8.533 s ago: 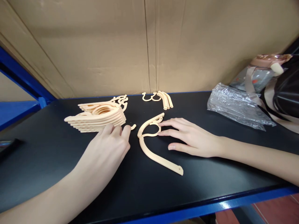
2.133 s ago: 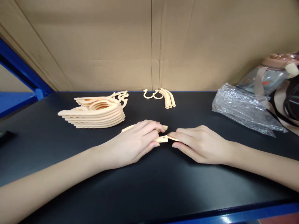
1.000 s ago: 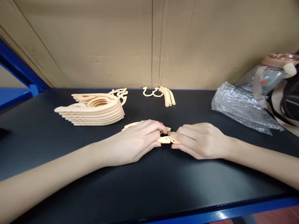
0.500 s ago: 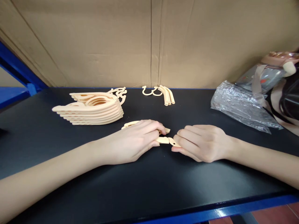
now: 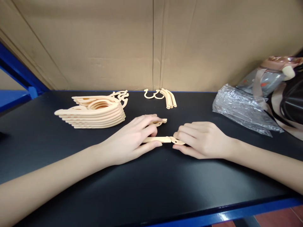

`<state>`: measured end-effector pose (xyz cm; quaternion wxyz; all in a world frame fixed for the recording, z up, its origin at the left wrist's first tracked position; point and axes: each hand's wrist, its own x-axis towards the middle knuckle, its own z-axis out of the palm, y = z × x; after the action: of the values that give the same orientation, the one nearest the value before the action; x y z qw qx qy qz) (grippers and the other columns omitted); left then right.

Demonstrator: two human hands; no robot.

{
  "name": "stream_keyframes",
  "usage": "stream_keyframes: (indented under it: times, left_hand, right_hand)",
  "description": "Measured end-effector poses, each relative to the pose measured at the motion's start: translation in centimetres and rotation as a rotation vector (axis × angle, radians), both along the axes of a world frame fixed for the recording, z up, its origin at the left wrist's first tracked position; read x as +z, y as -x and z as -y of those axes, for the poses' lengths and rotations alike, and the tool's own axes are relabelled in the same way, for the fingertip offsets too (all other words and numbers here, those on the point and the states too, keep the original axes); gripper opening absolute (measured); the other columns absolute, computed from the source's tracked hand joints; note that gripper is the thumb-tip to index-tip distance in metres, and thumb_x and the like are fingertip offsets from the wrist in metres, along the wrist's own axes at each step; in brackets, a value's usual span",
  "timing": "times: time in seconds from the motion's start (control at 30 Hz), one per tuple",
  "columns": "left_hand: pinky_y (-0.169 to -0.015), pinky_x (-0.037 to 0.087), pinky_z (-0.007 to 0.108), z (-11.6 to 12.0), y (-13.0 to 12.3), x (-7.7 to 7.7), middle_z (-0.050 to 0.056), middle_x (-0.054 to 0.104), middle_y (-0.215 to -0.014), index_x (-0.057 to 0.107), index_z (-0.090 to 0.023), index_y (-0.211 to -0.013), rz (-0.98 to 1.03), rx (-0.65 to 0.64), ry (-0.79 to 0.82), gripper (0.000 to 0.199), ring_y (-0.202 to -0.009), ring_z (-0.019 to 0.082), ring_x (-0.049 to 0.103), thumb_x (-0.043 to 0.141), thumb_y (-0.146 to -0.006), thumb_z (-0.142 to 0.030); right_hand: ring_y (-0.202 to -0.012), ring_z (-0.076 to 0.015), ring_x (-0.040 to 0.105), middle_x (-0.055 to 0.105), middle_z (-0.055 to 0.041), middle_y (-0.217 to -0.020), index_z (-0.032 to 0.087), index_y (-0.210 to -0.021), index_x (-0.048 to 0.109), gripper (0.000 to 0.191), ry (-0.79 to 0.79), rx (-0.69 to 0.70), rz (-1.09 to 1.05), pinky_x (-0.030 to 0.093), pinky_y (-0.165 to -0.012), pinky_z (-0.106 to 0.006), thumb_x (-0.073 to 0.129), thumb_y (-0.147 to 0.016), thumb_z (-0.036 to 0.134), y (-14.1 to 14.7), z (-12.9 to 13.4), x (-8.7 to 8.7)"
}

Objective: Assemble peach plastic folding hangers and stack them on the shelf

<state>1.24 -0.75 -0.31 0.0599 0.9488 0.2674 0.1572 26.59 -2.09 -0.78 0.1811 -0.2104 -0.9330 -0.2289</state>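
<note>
A cream plastic hanger (image 5: 163, 139) lies low over the black tabletop, with my left hand (image 5: 133, 138) closed around it. Its straight bar shows between thumb and fingers, and another curved part pokes out beyond the fingertips. My right hand (image 5: 201, 140) is closed on a small cream piece with a hole, a hanger hook (image 5: 178, 141) by its look. The end of this piece meets the tip of the bar. My fingers hide the rest of both parts.
Stacked cream hangers (image 5: 94, 123) lie at the left. Behind my hands are loose hooks (image 5: 150, 95) and several short curved arms (image 5: 169, 100). Crumpled clear plastic (image 5: 241, 110), a bottle (image 5: 270, 78) and a dark bag (image 5: 293, 101) sit at the right. A cardboard wall (image 5: 106, 47) stands behind.
My left hand has shifted slightly left and its fingers have spread, showing more of the bar. The far part of the hanger has moved away from the bar. My right hand has barely moved.
</note>
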Motion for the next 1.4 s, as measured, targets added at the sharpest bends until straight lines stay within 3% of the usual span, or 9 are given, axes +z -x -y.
stream_keyframes:
  times: [0.27, 0.4, 0.53, 0.73, 0.9, 1.03, 1.2, 1.4]
  left_hand:
    - [-0.108, 0.035, 0.049, -0.1, 0.0, -0.2, 0.010, 0.042, -0.144, 0.057, -0.019, -0.111, 0.003, 0.294, 0.046, 0.033, -0.134, 0.028, 0.035, 0.032, -0.099, -0.038]
    - [-0.111, 0.032, 0.051, -0.2, 0.2, -0.4, 0.009, 0.037, -0.150, 0.053, -0.019, -0.124, -0.053, 0.318, 0.071, 0.037, -0.141, 0.029, 0.027, 0.036, -0.095, -0.034]
    - [-0.114, 0.029, 0.051, -0.1, 0.1, -0.3, 0.010, 0.036, -0.150, 0.050, -0.016, -0.131, -0.066, 0.298, 0.092, 0.043, -0.142, 0.029, 0.024, 0.030, -0.095, -0.029]
    - [-0.115, 0.028, 0.048, -0.4, 0.5, -0.4, 0.009, 0.036, -0.151, 0.049, -0.014, -0.136, 0.011, 0.314, 0.156, 0.050, -0.141, 0.026, 0.028, 0.024, -0.093, -0.023]
    - [-0.116, 0.028, 0.045, -0.8, 0.7, -0.9, 0.005, 0.038, -0.150, 0.051, -0.018, -0.135, 0.051, 0.322, 0.115, 0.050, -0.140, 0.024, 0.031, 0.023, -0.094, -0.025]
    - [-0.115, 0.030, 0.047, -0.6, 0.4, -0.5, 0.007, 0.041, -0.148, 0.053, -0.015, -0.133, 0.018, 0.348, 0.104, 0.050, -0.137, 0.026, 0.035, 0.024, -0.093, -0.024]
    - [-0.113, 0.034, 0.045, -0.3, 0.0, -0.1, 0.008, 0.044, -0.147, 0.052, -0.014, -0.134, -0.044, 0.327, 0.035, 0.049, -0.135, 0.024, 0.039, 0.026, -0.092, -0.021]
    - [-0.106, 0.043, 0.042, -0.3, 0.0, 0.0, 0.008, 0.053, -0.139, 0.042, -0.011, -0.138, 0.051, 0.375, 0.049, 0.050, -0.127, 0.022, 0.050, 0.030, -0.090, -0.017]
  right_hand:
    - [-0.064, -0.0139, 0.046, 0.058, -0.0013, -0.072, 0.017, -0.079, 0.058, 0.024, 0.254, 0.041, -0.010, 0.037, -0.065, -0.029, 0.044, -0.093, 0.029, -0.7, -0.7, 0.6]
    - [-0.077, -0.0158, 0.051, 0.061, -0.0039, -0.082, 0.016, -0.077, 0.057, 0.018, 0.350, 0.107, -0.008, 0.039, -0.084, -0.035, 0.045, -0.090, 0.022, -0.4, -0.3, 0.7]
    - [-0.099, -0.0208, 0.051, 0.061, -0.0093, -0.107, 0.014, -0.092, 0.062, 0.016, 0.375, 0.167, -0.002, 0.037, -0.095, -0.039, 0.047, -0.089, 0.019, 0.0, 0.2, 0.6]
    - [-0.099, -0.0193, 0.051, 0.057, -0.0085, -0.116, 0.018, -0.107, 0.062, 0.026, 0.480, 0.198, 0.023, 0.041, -0.085, -0.034, 0.047, -0.087, 0.011, 0.1, 0.7, 0.9]
    - [-0.092, -0.0141, 0.054, 0.060, -0.0066, -0.113, 0.018, -0.105, 0.062, 0.023, 0.604, 0.204, -0.025, 0.045, -0.080, -0.027, 0.047, -0.089, 0.013, 0.1, 1.1, 0.9]
    - [-0.093, -0.0129, 0.057, 0.060, -0.0070, -0.112, 0.017, -0.100, 0.061, 0.017, 0.654, 0.220, -0.054, 0.046, -0.081, -0.024, 0.051, -0.093, 0.029, 0.5, 1.4, 0.8]
    - [-0.083, -0.0143, 0.055, 0.059, -0.0069, -0.099, 0.016, -0.086, 0.057, 0.033, 0.623, 0.171, -0.075, 0.045, -0.070, -0.026, 0.059, -0.086, 0.049, 1.0, 1.9, 0.7]
    - [-0.084, -0.0128, 0.051, 0.055, -0.0039, -0.096, 0.019, -0.081, 0.049, 0.013, 0.713, 0.139, -0.078, 0.044, -0.071, -0.025, 0.056, -0.087, 0.028, 1.0, 2.1, 0.9]
